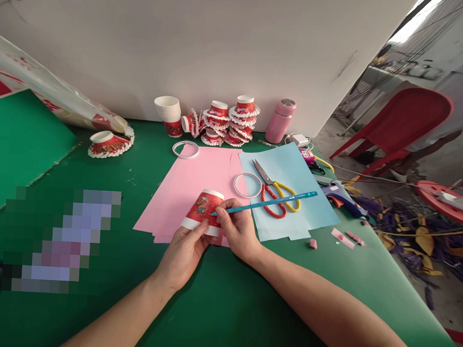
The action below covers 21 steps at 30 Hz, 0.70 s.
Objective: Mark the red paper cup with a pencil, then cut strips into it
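My left hand [184, 256] is closed round the lower part of a red paper cup [203, 209] with white ends, tilted on its side. My right hand [238, 228] pinches a blue pen [272, 201], its tip at the cup's printed side. Under the cup lie pink paper sheets [164, 190]. To the right, blue paper [318, 214] carries scissors [275, 194] with red and yellow handles. A white tape ring [248, 174] lies across the edge between both papers, and another ring [186, 141] is at the pink sheets' top left.
Against the wall stand stacked cups [167, 110], frilled red cups [244, 125] and a pink bottle [281, 121]. Another frilled cup [109, 145] sits at the left. A glue gun [344, 200] and pink scraps [343, 238] lie near the green table's [365, 284] right edge.
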### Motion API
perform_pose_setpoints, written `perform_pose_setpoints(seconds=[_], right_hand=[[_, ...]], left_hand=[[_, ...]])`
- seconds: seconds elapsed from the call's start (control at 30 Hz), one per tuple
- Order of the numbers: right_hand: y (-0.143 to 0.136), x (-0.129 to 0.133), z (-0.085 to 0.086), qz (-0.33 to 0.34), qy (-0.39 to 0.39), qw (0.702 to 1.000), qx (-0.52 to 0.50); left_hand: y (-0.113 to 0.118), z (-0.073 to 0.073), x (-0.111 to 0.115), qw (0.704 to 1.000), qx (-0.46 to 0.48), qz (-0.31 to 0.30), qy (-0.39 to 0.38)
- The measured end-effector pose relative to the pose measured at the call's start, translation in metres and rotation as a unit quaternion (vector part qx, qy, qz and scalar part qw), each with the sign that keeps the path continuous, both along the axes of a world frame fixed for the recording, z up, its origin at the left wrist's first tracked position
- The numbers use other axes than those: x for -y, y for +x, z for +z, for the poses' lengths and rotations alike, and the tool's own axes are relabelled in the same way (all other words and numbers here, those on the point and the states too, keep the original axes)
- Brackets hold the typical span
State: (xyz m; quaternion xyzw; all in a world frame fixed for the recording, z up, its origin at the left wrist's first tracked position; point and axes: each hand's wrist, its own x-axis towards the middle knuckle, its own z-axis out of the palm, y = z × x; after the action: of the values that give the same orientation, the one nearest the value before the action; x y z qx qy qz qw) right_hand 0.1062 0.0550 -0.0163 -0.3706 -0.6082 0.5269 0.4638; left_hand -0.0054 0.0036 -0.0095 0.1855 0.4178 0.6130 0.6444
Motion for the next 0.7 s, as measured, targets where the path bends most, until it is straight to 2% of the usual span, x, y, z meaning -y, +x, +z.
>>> perform_pose_setpoints(seconds=[0.47, 0.7], right_hand=[[-0.0007, -0.0015, -0.0012, -0.004, 0.037, 0.999, 0.011], [-0.0003, -0.0021, -0.0085, 0.000, 0.019, 0.999, -0.048]], left_hand=[[-0.0006, -0.0004, 0.0006, 1.000, -0.015, -0.005, 0.000], [-0.0016, -0.0018, -0.0011, 1.000, -0.016, -0.010, 0.008]])
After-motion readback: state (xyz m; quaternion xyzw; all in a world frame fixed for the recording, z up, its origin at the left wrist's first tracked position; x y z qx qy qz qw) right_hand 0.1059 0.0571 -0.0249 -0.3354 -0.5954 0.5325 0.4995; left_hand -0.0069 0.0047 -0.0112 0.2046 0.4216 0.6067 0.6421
